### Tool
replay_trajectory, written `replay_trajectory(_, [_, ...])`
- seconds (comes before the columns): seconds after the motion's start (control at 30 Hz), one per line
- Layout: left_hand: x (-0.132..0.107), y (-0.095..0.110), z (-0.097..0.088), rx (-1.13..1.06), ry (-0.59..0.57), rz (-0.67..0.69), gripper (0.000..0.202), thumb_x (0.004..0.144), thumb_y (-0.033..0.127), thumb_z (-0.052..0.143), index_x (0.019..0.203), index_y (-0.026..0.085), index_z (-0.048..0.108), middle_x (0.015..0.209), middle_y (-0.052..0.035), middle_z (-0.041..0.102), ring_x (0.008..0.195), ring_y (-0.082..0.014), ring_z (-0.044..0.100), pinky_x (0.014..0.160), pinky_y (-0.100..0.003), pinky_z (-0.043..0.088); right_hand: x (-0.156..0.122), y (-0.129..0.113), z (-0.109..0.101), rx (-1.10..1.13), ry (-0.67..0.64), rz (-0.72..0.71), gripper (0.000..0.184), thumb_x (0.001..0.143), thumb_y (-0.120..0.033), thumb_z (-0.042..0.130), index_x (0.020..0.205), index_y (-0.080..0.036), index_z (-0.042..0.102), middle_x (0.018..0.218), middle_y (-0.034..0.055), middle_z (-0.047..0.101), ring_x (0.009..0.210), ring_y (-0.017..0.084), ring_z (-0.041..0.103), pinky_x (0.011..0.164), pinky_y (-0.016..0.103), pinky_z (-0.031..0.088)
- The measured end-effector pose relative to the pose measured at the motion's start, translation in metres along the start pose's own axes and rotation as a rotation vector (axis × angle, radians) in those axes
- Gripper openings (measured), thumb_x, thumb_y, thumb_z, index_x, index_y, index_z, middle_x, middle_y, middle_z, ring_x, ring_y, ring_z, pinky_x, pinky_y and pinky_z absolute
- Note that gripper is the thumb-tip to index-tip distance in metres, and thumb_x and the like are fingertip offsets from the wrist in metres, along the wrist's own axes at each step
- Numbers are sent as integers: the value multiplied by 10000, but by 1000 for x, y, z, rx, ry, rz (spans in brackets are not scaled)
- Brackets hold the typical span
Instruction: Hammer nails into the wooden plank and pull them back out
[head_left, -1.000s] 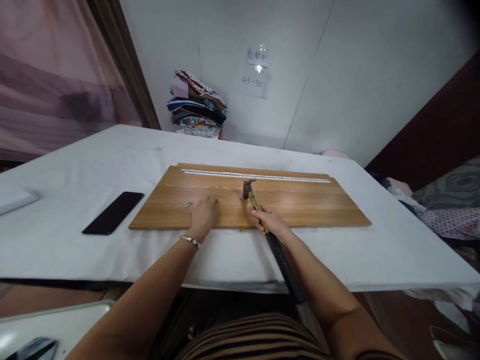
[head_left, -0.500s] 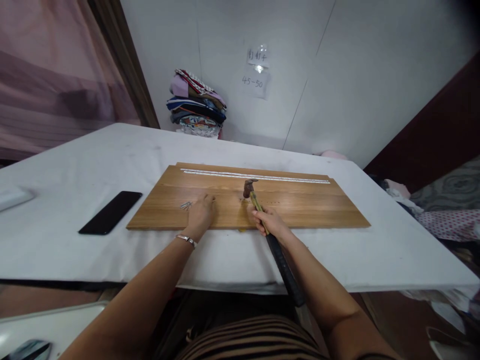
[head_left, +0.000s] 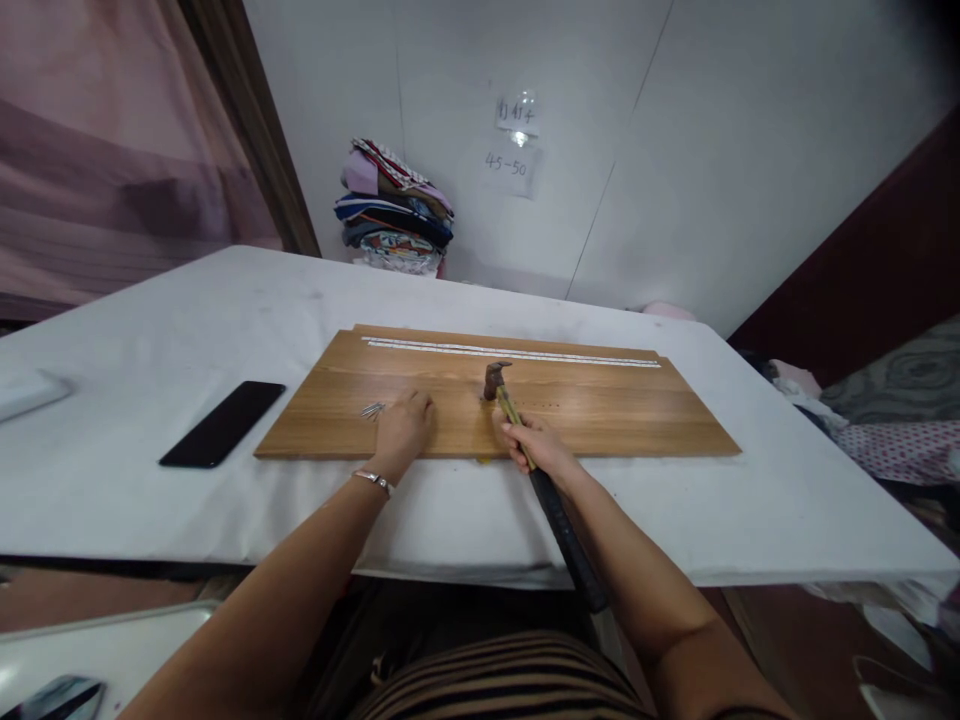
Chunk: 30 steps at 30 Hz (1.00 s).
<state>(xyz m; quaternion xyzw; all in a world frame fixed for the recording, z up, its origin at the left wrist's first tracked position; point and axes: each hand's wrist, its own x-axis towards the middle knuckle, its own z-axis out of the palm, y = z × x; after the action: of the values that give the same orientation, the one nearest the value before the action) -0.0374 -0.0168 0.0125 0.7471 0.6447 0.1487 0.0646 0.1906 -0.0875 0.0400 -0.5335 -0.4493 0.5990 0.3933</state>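
A claw hammer [head_left: 553, 515] is gripped in my right hand [head_left: 536, 445], closed around the handle well above its black grip. The rusty hammer head is low over the middle of a wooden board [head_left: 637, 425]; whether it touches a nail cannot be made out. My left hand [head_left: 405, 425] lies on the board to the left of the hammer, palm down, fingers loosely extended. Beside that hand is a small pile of nails [head_left: 372, 411]. A row of small dark marks [head_left: 540, 404], perhaps nails, runs to the right of the hammer head.
Two white measuring strips [head_left: 517, 355] run along the board's far side. A black phone [head_left: 223, 424] lies on the white-covered table [head_left: 187, 310], left of the board. Folded clothes [head_left: 394, 210] are stacked by the wall. A white object [head_left: 30, 394] sits at the left edge.
The hammer head has dropped slightly toward the board and shifted a little left. My left hand stays in about the same place.
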Motion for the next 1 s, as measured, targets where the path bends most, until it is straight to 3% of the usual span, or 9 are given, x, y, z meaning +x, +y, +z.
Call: replay_trajectory(1.0, [0, 0, 0, -10, 12, -30, 376, 995, 256, 371, 1069, 177, 731, 1164, -138, 727, 1036, -266, 703, 866, -364, 508, 0, -2, -1, 16, 24, -5, 183, 756, -366, 609, 857, -227, 548, 471, -100, 452, 334, 89, 360, 336, 212, 294])
